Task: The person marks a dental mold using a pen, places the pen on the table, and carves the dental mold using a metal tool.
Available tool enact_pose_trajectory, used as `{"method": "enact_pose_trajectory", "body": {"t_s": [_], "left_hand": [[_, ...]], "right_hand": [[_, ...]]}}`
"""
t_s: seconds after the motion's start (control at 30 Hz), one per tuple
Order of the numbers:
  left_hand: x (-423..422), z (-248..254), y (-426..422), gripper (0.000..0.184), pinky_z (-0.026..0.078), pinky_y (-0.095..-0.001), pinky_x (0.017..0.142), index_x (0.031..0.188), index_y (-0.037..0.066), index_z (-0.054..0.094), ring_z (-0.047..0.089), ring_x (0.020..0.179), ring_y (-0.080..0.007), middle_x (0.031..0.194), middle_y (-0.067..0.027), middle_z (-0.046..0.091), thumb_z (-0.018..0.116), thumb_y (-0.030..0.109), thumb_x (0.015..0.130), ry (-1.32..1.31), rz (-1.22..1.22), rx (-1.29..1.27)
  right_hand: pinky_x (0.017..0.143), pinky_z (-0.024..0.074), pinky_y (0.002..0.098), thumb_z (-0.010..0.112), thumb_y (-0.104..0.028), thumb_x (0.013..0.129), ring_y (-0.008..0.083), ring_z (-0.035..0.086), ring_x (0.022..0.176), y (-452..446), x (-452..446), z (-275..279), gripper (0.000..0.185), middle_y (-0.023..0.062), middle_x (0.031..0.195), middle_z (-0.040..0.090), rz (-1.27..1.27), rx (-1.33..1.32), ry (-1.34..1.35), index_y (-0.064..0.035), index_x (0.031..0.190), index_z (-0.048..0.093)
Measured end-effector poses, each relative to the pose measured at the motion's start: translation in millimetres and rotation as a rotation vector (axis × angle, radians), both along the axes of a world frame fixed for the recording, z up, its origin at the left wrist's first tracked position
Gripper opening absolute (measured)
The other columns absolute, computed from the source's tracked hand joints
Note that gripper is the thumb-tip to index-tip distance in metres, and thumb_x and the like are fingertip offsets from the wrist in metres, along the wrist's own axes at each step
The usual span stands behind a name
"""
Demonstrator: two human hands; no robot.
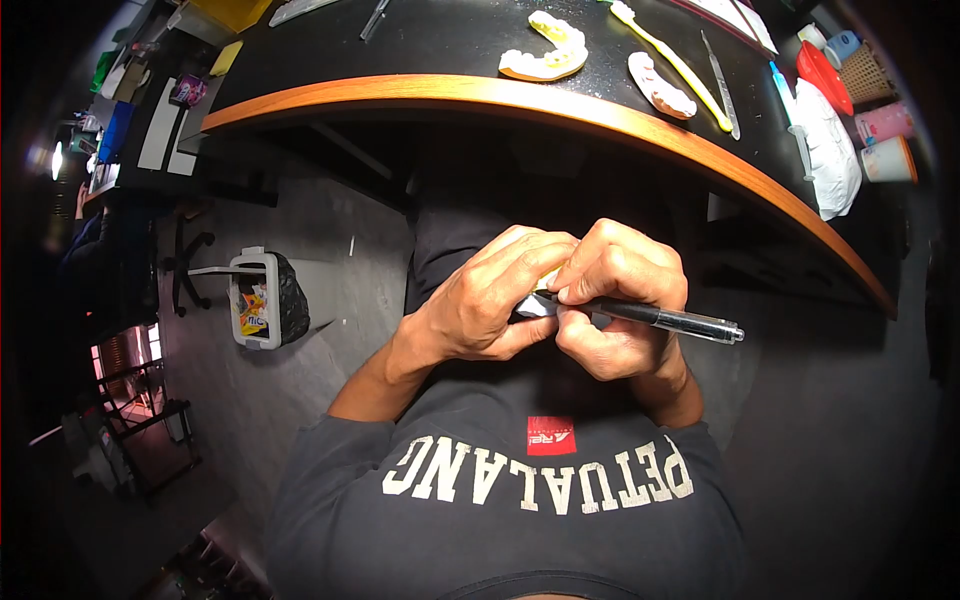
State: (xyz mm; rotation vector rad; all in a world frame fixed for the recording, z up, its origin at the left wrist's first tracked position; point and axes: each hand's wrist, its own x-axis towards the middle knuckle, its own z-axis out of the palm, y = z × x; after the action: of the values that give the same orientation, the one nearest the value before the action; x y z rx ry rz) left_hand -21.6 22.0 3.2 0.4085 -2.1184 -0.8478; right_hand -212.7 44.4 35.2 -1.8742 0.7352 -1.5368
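Close together above my lap are both hands. My right hand (622, 295) is closed on a black pen (685, 322) with a clear end that points right. The pen's other end meets a small pale yellow and white piece (547, 282) between the hands. Fingers of my left hand (497, 290) wrap round this piece and hide most of it. On the black table above lie a horseshoe-shaped dental cast (548, 52) and a smaller pinkish cast (661, 87), both apart from my hands.
The table's orange-brown edge (440, 88) curves beyond my hands. On top lie a yellow toothbrush (680, 66), a metal tool (719, 85), a blue-and-clear tool (793, 118) and a white packet (828, 150). A lined bin (262, 341) stands on the floor at left.
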Motion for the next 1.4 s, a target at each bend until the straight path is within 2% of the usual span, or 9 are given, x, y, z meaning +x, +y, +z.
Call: {"method": "enact_pose_trajectory", "body": {"t_s": [0.2,0.37,0.53,0.73,0.93,1.03,1.17,1.3,1.4], "left_hand": [[0,0,0,0.067,0.054,-0.0487,0.097,0.132,-0.008,0.056,0.066,0.111,-0.0435,0.124,-0.0247,0.065,0.081,0.004,0.07,0.0,0.002,-0.001],[-1,0,-1,0.063,0.054,-0.0479,0.097,0.132,-0.007,0.056,0.066,0.113,-0.0427,0.127,-0.0252,0.065,0.085,0.011,0.079,0.054,-0.009,-0.035],[-2,-17,-1,0.058,0.055,-0.0452,0.097,0.134,-0.008,0.057,0.068,0.113,-0.0392,0.127,-0.0283,0.067,0.077,0.028,0.094,0.209,0.009,0.044],[-7,-23,6,0.06,0.055,-0.0416,0.098,0.137,-0.01,0.052,0.068,0.116,-0.0351,0.129,-0.0304,0.066,0.072,0.032,0.099,0.343,0.007,0.229],[-7,-18,15,0.059,0.059,-0.0366,0.092,0.141,-0.009,0.047,0.067,0.117,-0.0268,0.135,-0.0271,0.063,0.065,0.033,0.104,0.457,0.007,0.544],[-7,-15,16,0.059,0.061,-0.0342,0.088,0.144,-0.006,0.046,0.068,0.116,-0.0249,0.138,-0.0247,0.062,0.062,0.035,0.105,0.513,-0.015,0.674],[-4,-12,17,0.06,0.061,-0.0338,0.087,0.143,-0.005,0.047,0.068,0.115,-0.0251,0.138,-0.0237,0.062,0.063,0.037,0.105,0.543,-0.018,0.716],[-1,-8,16,0.059,0.061,-0.0333,0.086,0.143,-0.005,0.047,0.069,0.115,-0.0251,0.137,-0.0232,0.063,0.062,0.038,0.105,0.545,-0.019,0.721],[1,-8,16,0.056,0.061,-0.033,0.085,0.143,-0.004,0.048,0.069,0.114,-0.0249,0.136,-0.0224,0.063,0.061,0.036,0.105,0.554,-0.027,0.739]], "right_hand": [[0.053,0.0469,0.0272,0.062,0.002,0.058,0.0175,0.06,0.058,-1,-2,2,0.015,0.0112,0.07,0.064,0.027,-0.001,0.015,-0.0013,0.072,0.061],[0.06,0.0476,0.0293,0.064,0.004,0.066,0.0183,0.06,0.065,0,-14,-4,0.013,0.0142,0.076,0.064,0.04,0.067,-0.231,0.0006,0.078,0.061],[0.073,0.046,0.0288,0.063,-0.001,0.075,0.0169,0.057,0.079,7,-26,-7,0.011,0.0151,0.087,0.061,0.005,0.205,-0.411,0.0001,0.086,0.06],[0.077,0.0463,0.0281,0.065,0.0,0.079,0.0159,0.057,0.084,13,-15,-11,0.012,0.0149,0.094,0.061,0.013,0.284,-0.465,0.0004,0.089,0.06],[0.063,0.0389,0.023,0.069,0.001,0.083,0.0085,0.047,0.076,19,-13,-19,0.013,0.0119,0.098,0.057,-0.086,0.287,-0.428,-0.0005,0.092,0.06],[0.064,0.0385,0.0233,0.071,-0.001,0.086,0.0092,0.047,0.075,20,-13,-20,0.013,0.0098,0.099,0.052,-0.212,0.22,-0.379,0.0001,0.093,0.06],[0.059,0.0361,0.0242,0.075,0.004,0.085,0.0079,0.046,0.067,24,-13,-20,0.013,0.0033,0.079,0.054,-0.312,0.199,-0.332,-0.0005,0.089,0.064],[0.057,0.0337,0.0213,0.08,0.0,0.088,0.0042,0.044,0.066,26,-11,-21,0.015,0.0018,0.081,0.056,-0.314,0.214,-0.237,0.0003,0.099,0.07],[0.065,0.0457,0.0213,0.081,-0.009,0.093,0.0073,0.057,0.075,27,-7,-20,0.027,0.0056,0.092,0.062,-0.262,0.183,-0.224,0.002,0.115,0.07]]}}
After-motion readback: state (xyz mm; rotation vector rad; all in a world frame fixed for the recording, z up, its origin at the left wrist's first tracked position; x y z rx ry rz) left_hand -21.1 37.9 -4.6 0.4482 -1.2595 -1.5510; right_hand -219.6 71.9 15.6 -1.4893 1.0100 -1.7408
